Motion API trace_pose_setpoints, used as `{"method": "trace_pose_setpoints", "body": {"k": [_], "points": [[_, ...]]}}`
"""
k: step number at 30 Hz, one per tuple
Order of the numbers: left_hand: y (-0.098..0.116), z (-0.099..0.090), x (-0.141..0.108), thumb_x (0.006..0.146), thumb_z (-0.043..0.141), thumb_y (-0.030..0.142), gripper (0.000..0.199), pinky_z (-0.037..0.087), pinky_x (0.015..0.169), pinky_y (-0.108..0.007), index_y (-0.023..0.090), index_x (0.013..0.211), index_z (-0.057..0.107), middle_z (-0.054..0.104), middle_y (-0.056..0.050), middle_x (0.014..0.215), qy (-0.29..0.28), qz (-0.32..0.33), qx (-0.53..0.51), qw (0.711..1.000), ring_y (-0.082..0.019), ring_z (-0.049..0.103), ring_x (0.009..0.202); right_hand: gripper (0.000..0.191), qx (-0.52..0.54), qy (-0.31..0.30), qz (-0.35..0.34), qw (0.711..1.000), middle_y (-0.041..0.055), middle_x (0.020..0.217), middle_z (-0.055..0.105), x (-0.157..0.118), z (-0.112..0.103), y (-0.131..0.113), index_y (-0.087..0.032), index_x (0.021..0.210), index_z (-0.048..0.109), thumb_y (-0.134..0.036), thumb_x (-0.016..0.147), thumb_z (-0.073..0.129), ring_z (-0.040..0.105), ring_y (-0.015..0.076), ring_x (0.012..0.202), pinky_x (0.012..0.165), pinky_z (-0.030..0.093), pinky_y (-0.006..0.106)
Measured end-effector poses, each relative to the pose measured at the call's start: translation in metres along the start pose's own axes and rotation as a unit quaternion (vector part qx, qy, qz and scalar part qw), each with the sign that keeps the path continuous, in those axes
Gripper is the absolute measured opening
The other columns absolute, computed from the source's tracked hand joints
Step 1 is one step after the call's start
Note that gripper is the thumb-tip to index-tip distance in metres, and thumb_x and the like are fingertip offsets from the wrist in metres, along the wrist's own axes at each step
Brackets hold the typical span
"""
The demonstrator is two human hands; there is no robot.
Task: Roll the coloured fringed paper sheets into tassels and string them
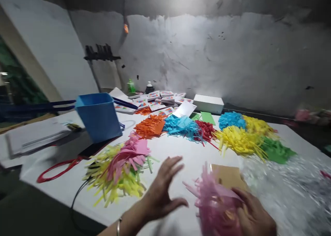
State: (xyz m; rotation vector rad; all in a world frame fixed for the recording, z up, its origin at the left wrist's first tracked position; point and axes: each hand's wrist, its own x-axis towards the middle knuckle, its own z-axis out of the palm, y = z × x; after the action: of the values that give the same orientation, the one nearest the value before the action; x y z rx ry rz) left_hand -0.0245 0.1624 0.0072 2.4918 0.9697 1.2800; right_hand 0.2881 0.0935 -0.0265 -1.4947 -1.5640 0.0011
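Note:
My right hand [254, 210] is closed on a bunch of pink fringed paper [214, 201], blurred by motion. Its strips spread up and to the left. My left hand [165, 187] hovers over the white table [176, 153] with its fingers and thumb apart, holding nothing. Just behind the pink bunch lies a flat brown cardboard piece [227, 175]. To the left of my left hand sits a pile of pale yellow-green fringed paper [116, 186] with a second pink fringed bunch [129, 153] on top.
Orange fringe [150, 125], blue fringe [183, 125] and yellow fringe [239, 139] lie across the table's middle. A blue bin [98, 117] stands at left near a red cord [58, 168]. Clear plastic wrap [287, 187] covers the right side. Printed boxes [155, 103] are heaped behind.

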Motion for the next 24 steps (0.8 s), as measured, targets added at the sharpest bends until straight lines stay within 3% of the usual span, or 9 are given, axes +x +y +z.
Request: {"method": "trace_pose_setpoints", "body": {"k": [2,5,7,10,12,15,18,20,24], "points": [[0.028,0.033,0.013,0.083,0.073,0.040,0.072,0.022,0.118,-0.061,0.024,0.146,0.040,0.057,-0.018,0.141,-0.053,0.063,0.007,0.997,-0.037,0.049,0.133,0.023,0.010,0.024,-0.099,0.995,0.0038,0.093,0.074,0.003,0.008,-0.022,-0.026,0.104,0.066,-0.018,0.089,0.050,0.070,0.0217,0.084,0.079,0.054,0.036],[0.053,0.055,0.031,0.092,0.049,0.012,0.030,0.034,0.110,-0.056,0.021,0.117,0.063,0.074,-0.010,0.097,-0.078,0.097,0.035,0.992,-0.026,0.066,0.097,0.031,-0.060,0.027,-0.225,0.972,0.0034,0.093,0.074,0.007,0.016,-0.040,-0.022,0.114,0.062,-0.012,0.086,0.052,0.069,0.0211,0.084,0.087,0.047,0.039],[0.064,0.049,0.036,0.092,0.043,0.007,0.031,0.042,0.101,-0.051,0.021,0.103,0.068,0.073,-0.007,0.082,-0.102,0.106,0.030,0.989,-0.023,0.066,0.083,0.037,-0.126,0.019,-0.235,0.964,0.0047,0.096,0.074,0.003,0.016,-0.044,-0.020,0.116,0.062,-0.011,0.082,0.051,0.069,0.0231,0.085,0.094,0.041,0.045],[0.072,0.024,0.033,0.092,0.057,0.023,0.024,0.047,0.097,-0.045,0.029,0.111,0.070,0.075,-0.008,0.094,-0.197,0.098,-0.083,0.972,-0.025,0.067,0.089,0.043,-0.142,0.040,-0.191,0.970,0.0057,0.098,0.074,-0.007,0.009,-0.042,-0.023,0.112,0.064,-0.007,0.078,0.043,0.069,0.0242,0.089,0.098,0.037,0.050],[0.071,0.013,0.031,0.087,0.069,0.039,0.042,0.049,0.099,-0.043,0.031,0.128,0.064,0.071,-0.012,0.118,-0.206,0.030,-0.181,0.961,-0.030,0.065,0.107,0.045,-0.112,0.071,-0.192,0.973,0.0066,0.099,0.074,-0.012,0.004,-0.040,-0.024,0.117,0.064,-0.011,0.082,0.040,0.070,0.0250,0.091,0.098,0.038,0.051],[0.057,0.019,0.036,0.083,0.071,0.054,0.062,0.045,0.106,-0.043,0.027,0.137,0.059,0.060,-0.014,0.138,-0.131,-0.125,-0.259,0.949,-0.034,0.055,0.126,0.044,-0.052,0.099,-0.214,0.970,0.0071,0.098,0.074,-0.016,0.001,-0.040,-0.026,0.127,0.062,-0.020,0.089,0.040,0.071,0.0271,0.093,0.099,0.038,0.052],[0.045,0.040,0.048,0.078,0.073,0.060,0.049,0.050,0.092,-0.037,0.018,0.103,0.075,0.074,-0.009,0.104,-0.204,-0.234,-0.394,0.865,-0.028,0.065,0.100,0.044,-0.017,0.102,-0.220,0.970,0.0060,0.096,0.075,-0.019,0.001,-0.041,-0.028,0.133,0.059,-0.023,0.093,0.041,0.072,0.0262,0.091,0.100,0.037,0.052],[0.042,0.050,0.052,0.076,0.073,0.062,0.048,0.051,0.072,-0.028,0.015,0.078,0.074,0.069,-0.003,0.073,-0.239,-0.282,-0.474,0.799,-0.019,0.062,0.072,0.044,-0.010,0.105,-0.212,0.972,0.0066,0.096,0.075,-0.023,0.002,-0.040,-0.029,0.135,0.058,-0.028,0.095,0.040,0.072,0.0264,0.091,0.100,0.036,0.053],[0.053,0.064,0.041,0.086,0.055,0.070,0.058,0.049,0.059,-0.027,0.015,0.078,0.070,0.060,-0.001,0.059,-0.235,-0.326,-0.524,0.751,-0.014,0.056,0.055,0.043,-0.007,0.120,-0.191,0.974,0.0077,0.098,0.074,-0.028,0.001,-0.030,-0.028,0.132,0.060,-0.027,0.094,0.039,0.072,0.0264,0.090,0.099,0.037,0.053]]}}
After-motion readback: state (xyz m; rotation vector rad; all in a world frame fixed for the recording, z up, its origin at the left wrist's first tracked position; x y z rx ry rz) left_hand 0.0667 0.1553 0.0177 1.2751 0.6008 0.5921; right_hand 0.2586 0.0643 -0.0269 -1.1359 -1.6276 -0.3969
